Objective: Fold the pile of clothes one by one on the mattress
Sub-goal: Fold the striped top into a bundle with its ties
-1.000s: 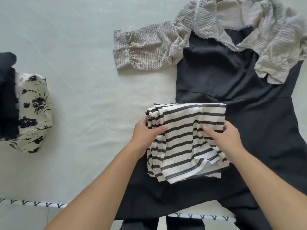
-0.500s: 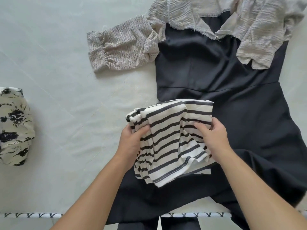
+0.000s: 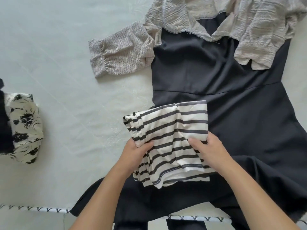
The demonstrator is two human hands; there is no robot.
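Observation:
A folded white top with black stripes [image 3: 172,130] rests over the skirt of a black dress [image 3: 216,77] spread flat on the pale mattress [image 3: 58,47]. My left hand [image 3: 134,151] grips the striped top's bunched left edge. My right hand [image 3: 211,151] pinches a fold near its right side. A beige textured blouse [image 3: 207,19] lies crumpled over the top of the dress, one sleeve reaching left.
At the left edge sits a folded white garment with black floral print [image 3: 25,128], with a dark garment [image 3: 5,123] against it. The mattress's near edge has a patterned trim [image 3: 33,209]; the dress hem hangs over it.
Both hands have kept hold of the striped top and gathered it into a tighter fold. The view has shifted a little, so the floral garment shows more fully again at the left.

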